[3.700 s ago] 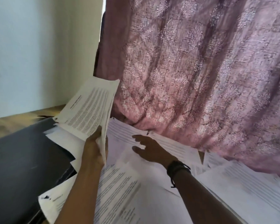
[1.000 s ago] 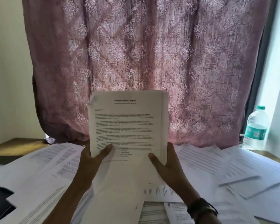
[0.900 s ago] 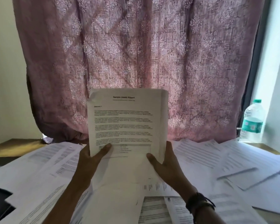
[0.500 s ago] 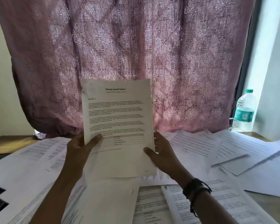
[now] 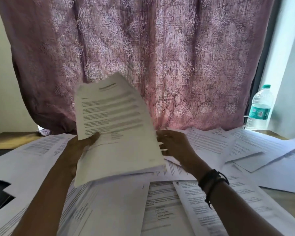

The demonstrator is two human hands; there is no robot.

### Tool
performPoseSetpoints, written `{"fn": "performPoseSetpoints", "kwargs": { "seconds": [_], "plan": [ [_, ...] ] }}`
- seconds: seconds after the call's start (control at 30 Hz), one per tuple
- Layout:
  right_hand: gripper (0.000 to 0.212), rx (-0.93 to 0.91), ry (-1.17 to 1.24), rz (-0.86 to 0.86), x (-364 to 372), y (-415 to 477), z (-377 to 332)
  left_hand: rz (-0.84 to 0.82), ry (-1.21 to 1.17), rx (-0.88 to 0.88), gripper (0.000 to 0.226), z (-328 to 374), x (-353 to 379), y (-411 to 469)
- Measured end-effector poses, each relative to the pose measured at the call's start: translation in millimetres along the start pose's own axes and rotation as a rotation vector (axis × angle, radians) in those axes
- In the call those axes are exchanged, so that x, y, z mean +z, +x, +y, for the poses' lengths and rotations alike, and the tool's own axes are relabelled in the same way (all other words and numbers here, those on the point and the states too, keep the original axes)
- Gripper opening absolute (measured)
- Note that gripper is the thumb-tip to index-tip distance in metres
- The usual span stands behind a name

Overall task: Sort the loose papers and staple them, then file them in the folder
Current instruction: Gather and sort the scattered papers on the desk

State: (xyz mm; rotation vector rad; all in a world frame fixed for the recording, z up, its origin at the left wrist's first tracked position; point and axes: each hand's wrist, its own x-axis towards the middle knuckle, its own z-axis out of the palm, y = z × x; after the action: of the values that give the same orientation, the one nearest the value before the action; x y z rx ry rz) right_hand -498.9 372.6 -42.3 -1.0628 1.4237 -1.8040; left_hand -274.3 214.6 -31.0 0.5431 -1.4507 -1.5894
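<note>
While papers [image 5: 211, 201] litter desk [image 5: 12, 138], bottle [image 5: 260, 108] beside curtain [image 5: 143, 48]

A patterned mauve fabric curtain [image 5: 160, 57] is hung behind the brown wooden table [image 5: 12, 138]; a clear green-capped plastic bottle [image 5: 260, 108] is stood far right.

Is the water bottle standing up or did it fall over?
Standing up. The water bottle is upright beside the curtain, with its green cap at the top.

Two bare forearms [image 5: 46, 201], one wrist banded.
Stacked black bands [image 5: 211, 180] sit just behind the right hand [image 5: 174, 147]; a thin cord end [image 5: 209, 204] hangs off them.
</note>
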Motion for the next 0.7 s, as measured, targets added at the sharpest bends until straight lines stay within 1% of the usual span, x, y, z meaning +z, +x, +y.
{"fn": "performPoseSetpoints", "kwargs": {
  "seconds": [0.03,0.1,0.13,0.17,0.2,0.3,0.37,0.43,0.5,0.57,0.63,0.7],
  "plan": [
    [0.016,0.002,0.006,0.087,-6,1,-1,0.040,-0.019,0.017,0.020,-2,-3,2],
    [0.021,0.004,-0.214,0.328,-21,4,3,0.121,-0.101,0.015,0.016,-7,-9,7],
    [0.022,0.020,-0.314,0.425,-27,5,7,0.154,-0.165,-0.015,0.014,-10,-13,9],
    [0.024,0.039,-0.366,0.475,-30,5,9,0.179,-0.231,-0.048,0.013,-12,-15,10],
    [0.025,0.048,-0.389,0.480,-30,5,11,0.196,-0.284,-0.070,0.012,-14,-17,11],
    [0.031,0.094,-0.512,0.380,-23,6,16,0.195,-0.374,-0.082,0.016,-19,-23,15],
    [0.035,0.125,-0.687,0.294,-13,5,20,0.178,-0.409,-0.067,0.030,-21,-24,15],
    [0.049,0.127,-0.887,0.231,0,-2,23,0.189,-0.421,-0.049,0.044,-21,-21,15],
    [0.064,0.109,-1.022,0.177,11,-12,23,0.182,-0.437,-0.053,0.048,-20,-20,13],
    [0.069,0.085,-1.084,0.122,20,-18,21,0.152,-0.464,-0.073,0.041,-18,-20,12],
    [0.068,0.092,-1.109,0.079,26,-20,19,0.153,-0.422,-0.082,0.022,-18,-23,13],
    [0.067,0.113,-1.100,0.074,26,-18,19,0.174,-0.361,-0.081,0.018,-18,-24,13]
  ]
}}
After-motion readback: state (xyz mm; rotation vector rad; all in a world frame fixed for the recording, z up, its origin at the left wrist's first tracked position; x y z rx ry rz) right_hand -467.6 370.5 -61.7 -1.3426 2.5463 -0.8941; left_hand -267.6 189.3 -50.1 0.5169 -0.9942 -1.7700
